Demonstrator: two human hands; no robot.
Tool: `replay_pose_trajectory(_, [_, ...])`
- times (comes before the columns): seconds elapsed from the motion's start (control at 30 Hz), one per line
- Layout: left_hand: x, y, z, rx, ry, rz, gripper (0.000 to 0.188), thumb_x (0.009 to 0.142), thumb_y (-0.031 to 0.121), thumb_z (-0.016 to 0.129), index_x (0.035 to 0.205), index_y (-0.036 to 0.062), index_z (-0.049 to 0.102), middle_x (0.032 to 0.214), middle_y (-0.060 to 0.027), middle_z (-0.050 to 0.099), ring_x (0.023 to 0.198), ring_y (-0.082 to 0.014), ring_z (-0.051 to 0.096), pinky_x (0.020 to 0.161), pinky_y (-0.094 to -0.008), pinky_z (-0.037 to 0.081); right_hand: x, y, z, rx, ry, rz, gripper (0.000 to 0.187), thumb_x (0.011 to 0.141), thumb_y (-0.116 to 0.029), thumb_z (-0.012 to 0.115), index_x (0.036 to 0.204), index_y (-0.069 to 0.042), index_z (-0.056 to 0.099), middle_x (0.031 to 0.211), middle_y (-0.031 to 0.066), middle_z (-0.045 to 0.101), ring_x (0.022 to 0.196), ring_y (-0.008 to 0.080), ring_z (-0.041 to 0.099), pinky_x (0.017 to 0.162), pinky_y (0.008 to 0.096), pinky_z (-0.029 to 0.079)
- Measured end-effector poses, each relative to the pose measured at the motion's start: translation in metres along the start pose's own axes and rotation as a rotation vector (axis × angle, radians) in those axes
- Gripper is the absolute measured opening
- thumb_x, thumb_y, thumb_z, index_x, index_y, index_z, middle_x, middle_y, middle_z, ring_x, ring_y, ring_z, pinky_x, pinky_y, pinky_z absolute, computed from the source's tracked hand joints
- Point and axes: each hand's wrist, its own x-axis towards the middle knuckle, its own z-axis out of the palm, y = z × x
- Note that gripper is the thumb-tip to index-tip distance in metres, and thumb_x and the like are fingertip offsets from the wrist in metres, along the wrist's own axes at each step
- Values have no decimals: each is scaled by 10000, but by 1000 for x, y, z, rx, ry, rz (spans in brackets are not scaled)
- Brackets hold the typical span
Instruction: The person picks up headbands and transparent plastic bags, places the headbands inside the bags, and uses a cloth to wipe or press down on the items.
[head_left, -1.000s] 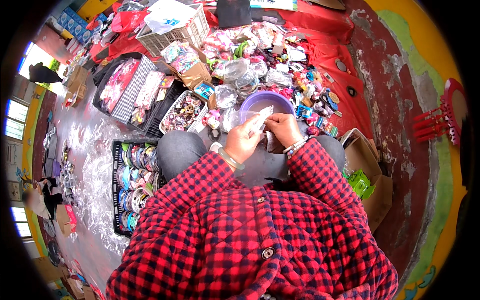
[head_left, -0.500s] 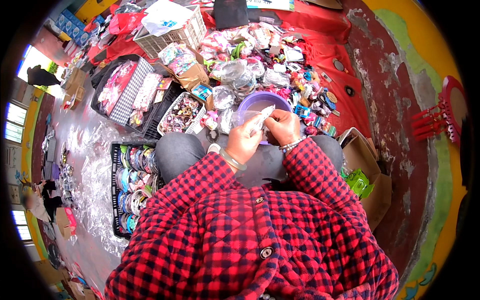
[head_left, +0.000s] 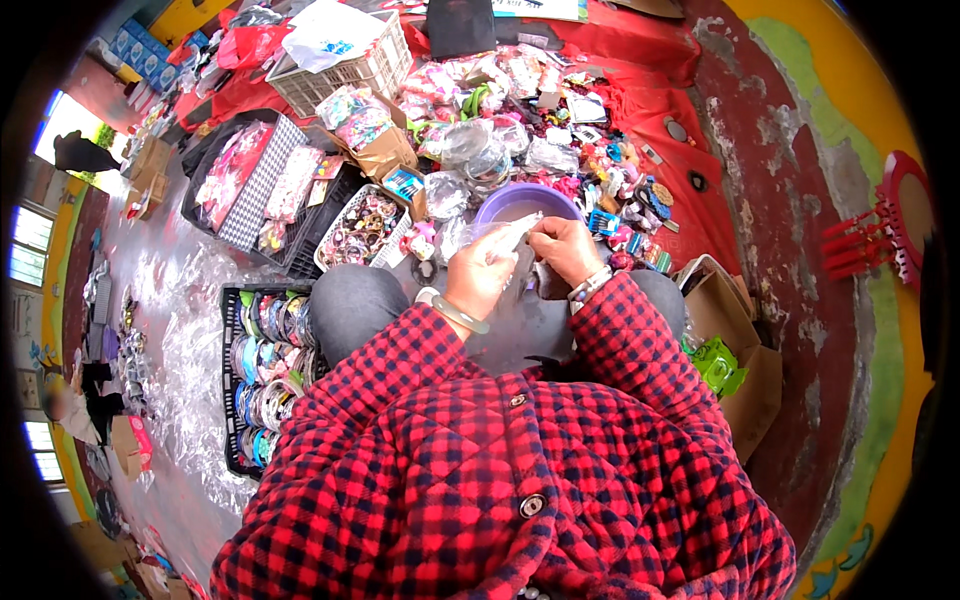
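Observation:
My left hand (head_left: 480, 274) is closed on a crumpled clear plastic bag (head_left: 519, 229) whose pale edge rises from between the fingers. My right hand (head_left: 566, 250) meets it from the right, fingertips pinched at the bag's edge. Both hands are held above my lap, just in front of a round purple basin (head_left: 487, 207) whose near side they partly cover. A small dark patch shows below my right fingers; I cannot make out what it is. What the bag contains, if anything, is too small to tell.
A black crate (head_left: 232, 400) of headbands stands by my left knee. Ahead lie a white basket (head_left: 326, 250) of hair ties, an open cardboard box (head_left: 385, 153) and a heap of bagged accessories (head_left: 470, 140). To my right is a cardboard box (head_left: 750, 400) with a green object (head_left: 718, 368).
My hands have moved slightly apart, and the left has shifted a little to the left and turned. The plastic bag stays between them.

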Motion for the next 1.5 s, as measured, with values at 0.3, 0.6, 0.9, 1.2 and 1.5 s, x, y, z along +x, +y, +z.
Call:
replay_pose_trajectory(0.3, [-1, -5, 3, 37, 32, 81, 400, 794, 6, 573, 1190, -8, 515, 820, 44, 549, 620, 7, 429, 527, -157, 361, -2, -6, 1, -122, 6, 45, 196, 752, -197, 615, 797, -13, 667, 621, 106, 629, 557, 163, 600, 559, 290, 470])
replay_pose_trajectory(0.6, [-9, 2, 11, 221, 53, 142, 406, 737, 45, 598, 1137, 7, 542, 922, -205, 623, 793, -285, 636, 691, -314, 489, -5, 1, 13, -251, 128, 66, 191, 697, -192, 591, 772, -34, 669, 670, 154, 628, 626, 285, 616, 613, 364, 484])
replay_pose_trajectory(0.9, [0, -8, 3, 392, 14, 167, 375, 757, 44, 595, 1130, 19, 570, 848, -89, 657, 758, -82, 606, 666, -234, 478, -14, -18, 14, -835, 183, -129, 205, 722, -240, 538, 738, -63, 642, 737, 172, 624, 700, 342, 611, 644, 447, 479])
replay_pose_trajectory(1.2, [4, 19, -44, -328, -281, -69, 371, 742, -69, 533, 1110, -22, 554, 1032, -73, 608, 910, -104, 565, 810, -226, 439, 14, 20, -35, -407, 229, 68, 256, 724, -261, 508, 782, -55, 649, 804, 163, 631, 781, 359, 591, 698, 400, 466])
replay_pose_trajectory(1.5, [3, 35, -127, -383, -187, 176, 295, 641, -140, 453, 834, 1, 625, 961, -86, 576, 1022, -207, 512, 905, -318, 384, 30, 54, -43, -100, 116, 36, 124, 800, -69, 564, 870, 7, 633, 737, 21, 615, 639, 103, 563, 604, 216, 448])
